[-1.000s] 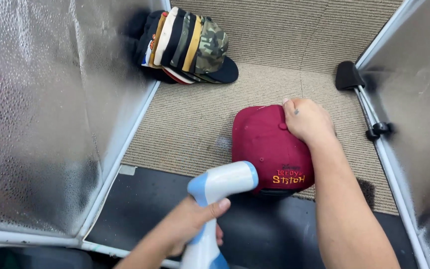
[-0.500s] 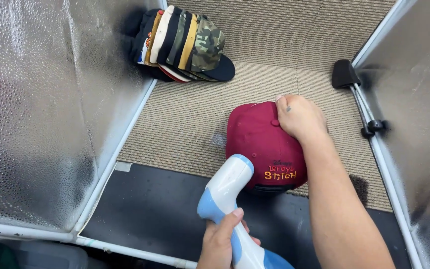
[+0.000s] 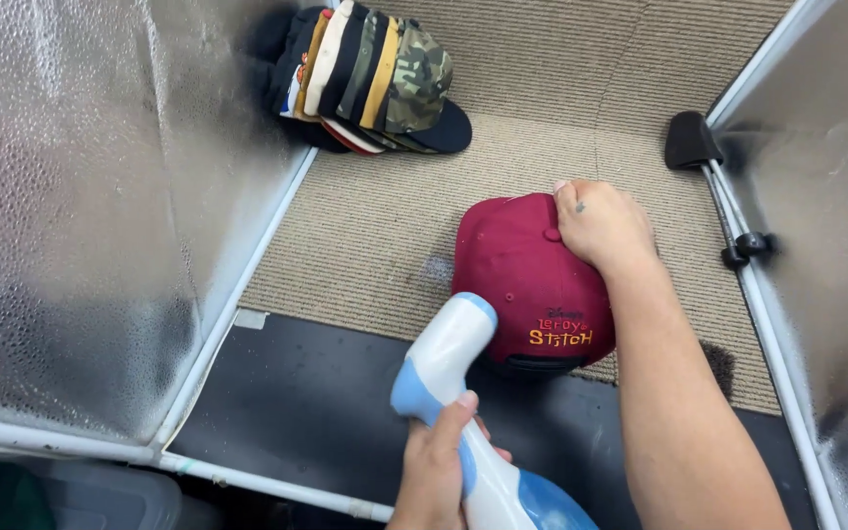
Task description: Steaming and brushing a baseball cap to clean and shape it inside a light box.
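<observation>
One cap: a dark red cap (image 3: 527, 280) is laid on the beige ribbed mat (image 3: 365, 226), right of centre, its near edge reaching the black floor strip (image 3: 296, 402).
Cap axis: the long axis is run from far to near; the embroidered side is turned toward the near edge, the crown button toward the far side.
Right hand: the right hand (image 3: 603, 224) is pressed on the far right of the crown, fingers curled together over the fabric.
Steamer: a white and blue handheld steamer (image 3: 453, 393) is tilted, its head pointed far and slightly right, just beside the cap's near left edge.
Left hand: the left hand (image 3: 439, 471) is wrapped around the steamer's handle, fingers clamped on it.
Stack: a row of caps (image 3: 370, 74) is leaned at the far left corner, well apart.
Walls: silvery foil panels (image 3: 80, 196) are stood left and right.
Clip: a black clip (image 3: 691, 139) is fixed on the right frame.
</observation>
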